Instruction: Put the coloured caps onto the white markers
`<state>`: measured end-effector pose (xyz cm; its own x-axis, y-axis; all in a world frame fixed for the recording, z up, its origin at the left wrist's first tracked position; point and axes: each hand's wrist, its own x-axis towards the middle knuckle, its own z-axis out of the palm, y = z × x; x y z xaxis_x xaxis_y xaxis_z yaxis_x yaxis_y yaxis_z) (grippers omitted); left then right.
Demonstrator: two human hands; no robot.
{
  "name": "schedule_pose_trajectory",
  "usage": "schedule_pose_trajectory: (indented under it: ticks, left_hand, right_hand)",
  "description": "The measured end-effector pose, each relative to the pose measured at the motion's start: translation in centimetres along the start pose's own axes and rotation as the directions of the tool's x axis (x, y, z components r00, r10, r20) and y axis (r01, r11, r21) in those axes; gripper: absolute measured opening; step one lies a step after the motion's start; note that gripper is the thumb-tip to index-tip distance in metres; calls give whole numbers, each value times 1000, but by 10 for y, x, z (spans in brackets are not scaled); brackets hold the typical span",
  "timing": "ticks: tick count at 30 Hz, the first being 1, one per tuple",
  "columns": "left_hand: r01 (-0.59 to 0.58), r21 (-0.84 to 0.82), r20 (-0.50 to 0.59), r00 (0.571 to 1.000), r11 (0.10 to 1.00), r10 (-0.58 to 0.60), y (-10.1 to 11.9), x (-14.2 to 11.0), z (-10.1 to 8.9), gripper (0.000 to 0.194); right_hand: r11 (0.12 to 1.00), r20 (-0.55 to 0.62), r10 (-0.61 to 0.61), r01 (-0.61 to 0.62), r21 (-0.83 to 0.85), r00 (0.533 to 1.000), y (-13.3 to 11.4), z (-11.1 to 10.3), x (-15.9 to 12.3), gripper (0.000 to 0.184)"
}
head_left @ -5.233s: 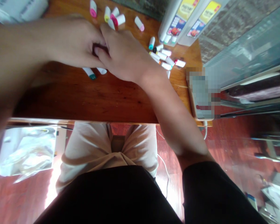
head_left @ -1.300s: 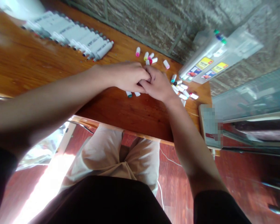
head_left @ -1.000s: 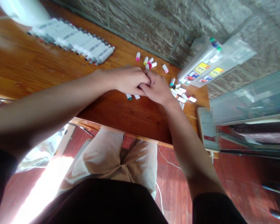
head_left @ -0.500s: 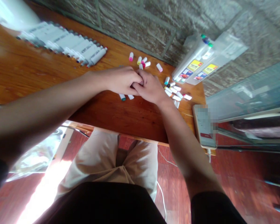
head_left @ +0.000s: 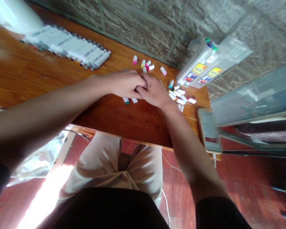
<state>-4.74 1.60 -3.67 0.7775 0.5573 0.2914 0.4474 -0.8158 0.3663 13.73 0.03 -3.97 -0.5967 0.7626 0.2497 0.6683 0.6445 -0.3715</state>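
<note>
My left hand (head_left: 125,83) and my right hand (head_left: 153,90) are clasped together over the wooden table (head_left: 124,119), fingers curled into one another. No object shows between them, though their undersides are hidden. A marker cap with a dark green end (head_left: 126,101) and a plain white cap (head_left: 134,100) poke out below my left hand. Just beyond the hands lie several white caps with pink, yellow and red ends (head_left: 147,65). More white caps (head_left: 177,94) are scattered right of my right hand. At the upper left, several grey-white markers (head_left: 71,44) lie side by side in a slanting row.
Two clear plastic cases (head_left: 201,65) with yellow labels stand by the brick wall (head_left: 143,28). A phone (head_left: 208,130), partly blurred out, lies at the table's right edge with a white cable. A white rounded object (head_left: 16,16) sits at the far left.
My hands stay clasped throughout. Since the earliest frame the camera view has shifted, bringing the marker row and more of the wall into sight. Caps and markers lie as before.
</note>
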Motion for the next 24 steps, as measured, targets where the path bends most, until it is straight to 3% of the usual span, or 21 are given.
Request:
schedule_pose_trajectory:
  ticks: [24]
  left_hand:
    - [-31, -18, -36, 999, 999, 31, -5, -1, 3, 10]
  right_hand:
    - [1000, -3, 24, -24, 0, 1000, -2, -1, 0, 14]
